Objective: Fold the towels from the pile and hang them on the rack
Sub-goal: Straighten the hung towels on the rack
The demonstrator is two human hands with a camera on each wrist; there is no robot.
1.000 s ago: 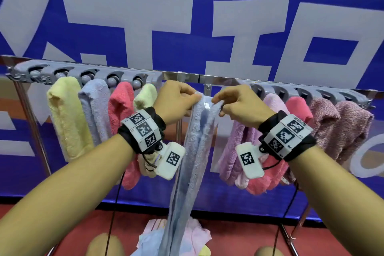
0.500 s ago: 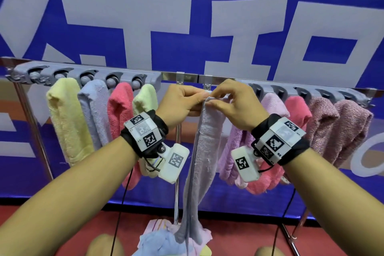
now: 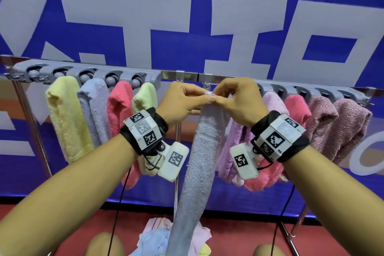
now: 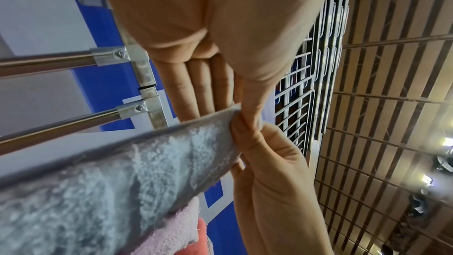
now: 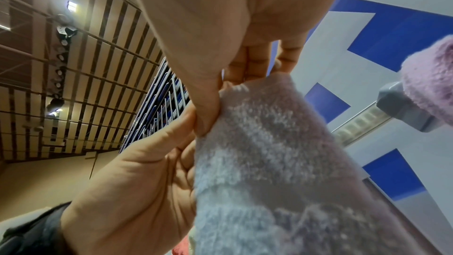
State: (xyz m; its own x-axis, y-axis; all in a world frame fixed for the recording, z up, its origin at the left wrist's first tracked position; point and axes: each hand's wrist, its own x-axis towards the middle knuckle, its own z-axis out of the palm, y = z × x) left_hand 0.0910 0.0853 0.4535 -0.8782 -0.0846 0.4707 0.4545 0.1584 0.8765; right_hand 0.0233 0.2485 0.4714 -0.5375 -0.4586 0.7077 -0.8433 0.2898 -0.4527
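Lower edge of the head view: a loose pile of pastel towels (image 3: 166, 239) lay on the red floor (image 3: 239, 235), partly hidden behind the hanging towel.

Centre of the frame: both forearms rose from the lower corners, each wrist wearing a black strap with white marker-printed blocks. The left hand (image 3: 182, 102) and right hand (image 3: 239, 100) met at the top of a long pale grey-blue terry towel (image 3: 197, 162). Each hand pinched the towel's upper edge between thumb and fingers; thumb tips touched each other. The left wrist view showed the left thumb (image 4: 252, 108) pressed on the towel's top corner, remaining fingers curled behind the cloth. The right wrist view showed the same pinch from the other side. The towel hung straight down in a narrow folded strip, its lower end reaching the pile.

Behind the hands: a horizontal chrome rack rail (image 3: 187, 75) with grey plastic clip holders (image 3: 87, 70) crossed the frame. The held edge sat just below the rail, between two holder strips. Left of the hands hung yellow (image 3: 66, 114), lavender (image 3: 93, 110), coral pink (image 3: 118, 106) and light green (image 3: 145, 95) towels. Right of them hung light pink, coral and two mauve towels (image 3: 336, 127).

Farthest: a blue banner with large pale grey characters (image 3: 207, 16).
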